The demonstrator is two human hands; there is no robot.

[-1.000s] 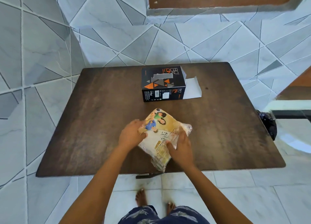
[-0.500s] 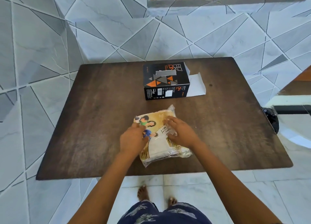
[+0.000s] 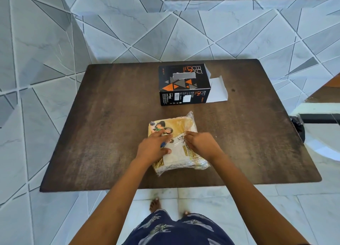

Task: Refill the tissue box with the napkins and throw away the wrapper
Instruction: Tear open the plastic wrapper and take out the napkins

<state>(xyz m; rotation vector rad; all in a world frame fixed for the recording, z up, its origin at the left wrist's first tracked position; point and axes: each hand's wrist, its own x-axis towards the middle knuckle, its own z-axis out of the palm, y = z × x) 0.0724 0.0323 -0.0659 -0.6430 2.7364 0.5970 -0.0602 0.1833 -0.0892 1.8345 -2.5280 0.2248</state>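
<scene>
The table [image 3: 103, 127] has a dark brown wood-grain top, matt and streaked, with a worn look. The tissue box [image 3: 184, 84] is printed cardboard, black with orange and grey triangles, faintly satin; its opened end flap [image 3: 218, 92] shows a plain pale, matt inner side. The napkin pack [image 3: 176, 143] is wrapped in thin clear plastic, glossy and crinkled, with glints at its gathered ends; the white contents beneath look like soft paper, though the film blurs them. The floor [image 3: 55, 51] is smooth glossy tile with a marbled pattern. The person's garment [image 3: 174, 230] is patterned cloth.
</scene>
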